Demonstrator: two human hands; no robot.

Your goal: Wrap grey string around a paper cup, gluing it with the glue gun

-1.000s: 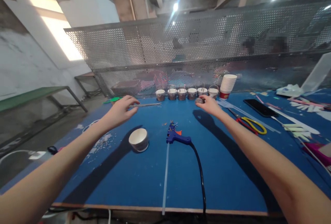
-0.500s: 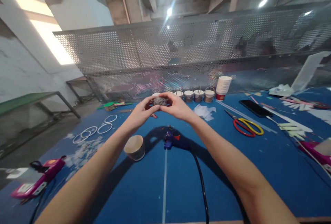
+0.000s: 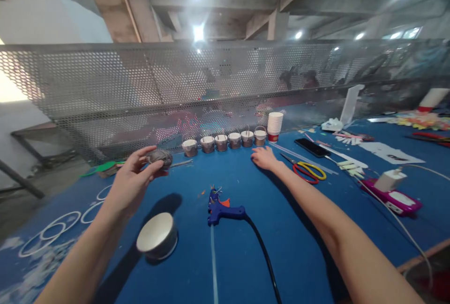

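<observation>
one ball of gray yarn (image 3: 161, 158) is gripped between the thumb and fingers of the left hand (image 3: 138, 168), raised over the blue table (image 3: 186, 276) beyond an open cup (image 3: 157, 236). the right hand (image 3: 264, 158) reaches low, fingers bent downward, and whether they close on anything i cannot tell. it is near six small handled buckets (image 3: 221, 143), a stack of paper cups (image 3: 274, 126) and red-and-yellow-handled scissors (image 3: 299, 165), with a blue glue gun (image 3: 223, 211) lying between both forearms.
</observation>
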